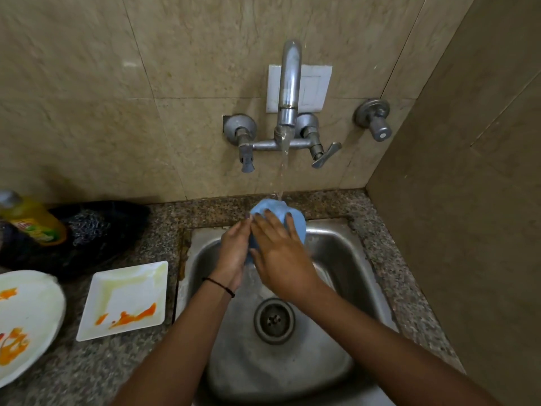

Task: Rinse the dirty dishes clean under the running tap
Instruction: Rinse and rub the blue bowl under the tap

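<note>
Both hands are over the sink (345, 259), at its back rim. My left hand (234, 250) grips the left side of the blue dish (273, 210), fingers wrapped round its edge. My right hand (281, 253) lies across its face with fingers spread and straight, pressing rather than clasping. The dish is held up directly under the tap (289, 83), and the water stream (282, 177) strikes its top edge.

The sink is dull steel with a round drain (274, 320) at its centre, and brown staining runs along its left rim. It is set in a speckled granite counter (395, 259).

On the counter left of the sink lies a square white plate (126, 300), smeared orange and yellow. A round white plate (26, 317) with orange smears sits at the left frame edge. Behind them stand a yellow soap bottle (32, 221) and a steel scrubber (87, 227) against dark material.

The walls are beige stone tile, meeting in a corner at right. A white switch plate (313, 86) sits behind the spout, and a separate valve (376, 118) is mounted to the right of it.
</note>
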